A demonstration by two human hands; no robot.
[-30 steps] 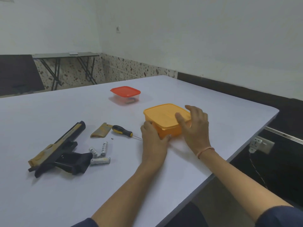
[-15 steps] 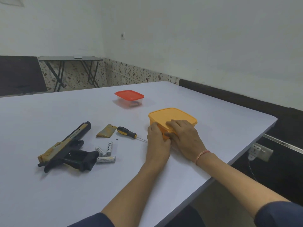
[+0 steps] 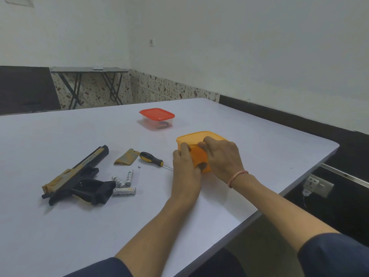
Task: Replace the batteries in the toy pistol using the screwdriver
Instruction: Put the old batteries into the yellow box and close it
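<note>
Toy pistol, black and tan, lies on its side on the white table, muzzle toward 1 o'clock, open grip toward 4 o'clock. Three AA batteries lie loose just off the grip at 3 o'clock; one is touching or almost touching the grip's base. Tan battery cover sits at 1 o'clock from the batteries, off the pistol. Screwdriver, black-and-yellow handle, lies just beside the cover at 3 o'clock, with its tip toward 4 o'clock. A small dark screw rests between cover and batteries.

Orange box, lid on, stands at 3 o'clock from the screwdriver. Left hand wraps the box's near left corner, fingers curled on it. Right hand grips the near edge, fingers hooked over the lid; a thin band circles that wrist.

Clear tub with a red lid sits at 11 o'clock from the orange box, well apart. Wall socket is below the table's right edge. Folding table stands at the far wall.
</note>
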